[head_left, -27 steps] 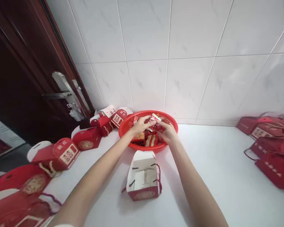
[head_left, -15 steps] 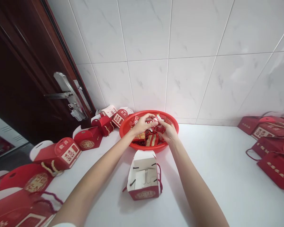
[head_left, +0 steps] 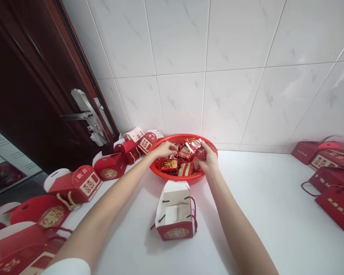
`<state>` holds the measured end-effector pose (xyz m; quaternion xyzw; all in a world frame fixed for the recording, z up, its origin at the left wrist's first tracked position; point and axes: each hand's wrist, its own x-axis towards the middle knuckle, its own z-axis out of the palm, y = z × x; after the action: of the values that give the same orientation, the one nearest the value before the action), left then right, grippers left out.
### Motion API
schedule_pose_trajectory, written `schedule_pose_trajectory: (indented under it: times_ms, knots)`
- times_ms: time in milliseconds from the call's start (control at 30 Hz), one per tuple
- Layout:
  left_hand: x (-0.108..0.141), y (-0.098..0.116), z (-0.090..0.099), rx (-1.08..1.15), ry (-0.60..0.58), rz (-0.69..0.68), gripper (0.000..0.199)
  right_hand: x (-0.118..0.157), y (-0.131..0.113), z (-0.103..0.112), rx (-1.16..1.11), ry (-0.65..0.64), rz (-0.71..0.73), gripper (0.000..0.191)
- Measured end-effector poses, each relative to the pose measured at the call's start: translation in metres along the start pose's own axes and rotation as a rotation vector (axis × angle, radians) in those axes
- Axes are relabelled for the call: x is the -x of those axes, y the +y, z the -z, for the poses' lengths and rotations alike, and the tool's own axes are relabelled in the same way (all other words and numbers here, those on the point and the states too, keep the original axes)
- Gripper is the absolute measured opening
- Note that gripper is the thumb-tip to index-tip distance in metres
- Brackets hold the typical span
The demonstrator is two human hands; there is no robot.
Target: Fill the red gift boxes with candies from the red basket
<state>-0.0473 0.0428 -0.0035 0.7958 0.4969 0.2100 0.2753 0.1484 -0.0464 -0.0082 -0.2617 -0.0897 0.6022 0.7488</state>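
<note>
closest to you, starting well down-left of your left fingers (head_left: 171, 148), there's a row of red boxes (head_left: 74, 182) with white-backed flaps, at least six by my count, running away toward the wall. then your one open box (head_left: 177, 232), on your side of the fingers and apart from them: red outside, white inside, round gold emblem on the near end, dark red cords at the sides. mouth is up, raised flap at the far end, and its long axis looks to run away from you. well off to the right of your right fingers (head_left: 207, 148) is a pile of red boxes (head_left: 336, 206), four or more. next, one red basket (head_left: 186, 178) under your fingers, holding wrapped packets (head_left: 185, 169) too jumbled to count. your right hand (head_left: 210, 159) has one red and white packet (head_left: 195, 145) pinched just left of its fingertips, print facing you, long axis roughly sideways i think. your left hand (head_left: 161, 150) is over the basket's left side, fingers bunched, can't tell if they've got anything. past the fingers: white tile wall (head_left: 180, 49), dark door (head_left: 37, 76) to the left.
</note>
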Motion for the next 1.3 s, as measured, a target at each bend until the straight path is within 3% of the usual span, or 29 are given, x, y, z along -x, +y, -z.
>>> schedule_pose_trajectory:
  times_ms: [67, 167, 267, 467, 667, 867, 1033, 1300]
  knots:
    - [-0.003, 0.0, -0.008, -0.11, -0.134, 0.017, 0.016, 0.0, 0.0, 0.001, -0.01, -0.013, 0.0, 0.013]
    - [-0.008, 0.004, -0.02, -0.244, -0.25, 0.044, 0.032, -0.001, 0.001, 0.001, -0.011, -0.038, -0.009, 0.012]
    - [-0.012, 0.008, -0.027, -0.344, -0.291, 0.046, 0.051, -0.003, 0.001, 0.002, 0.004, -0.041, -0.013, 0.012]
    - [-0.009, 0.012, -0.03, -0.382, -0.309, 0.022, 0.042, -0.004, 0.002, 0.003, 0.017, -0.087, -0.001, 0.013]
    - [-0.006, 0.016, -0.028, -0.302, -0.217, -0.021, 0.011, -0.004, 0.002, 0.004, 0.064, -0.107, -0.003, 0.017]
    - [-0.002, 0.017, -0.025, -0.21, -0.033, -0.011, 0.03, -0.004, 0.003, 0.005, 0.076, -0.112, 0.004, 0.014]
    - [-0.005, 0.012, -0.022, -0.134, 0.015, -0.044, 0.011, -0.003, 0.002, 0.005, 0.087, -0.101, 0.012, 0.014]
    - [-0.01, 0.004, -0.017, -0.143, 0.228, -0.003, 0.034, 0.0, 0.001, 0.002, 0.08, -0.07, 0.01, 0.013]
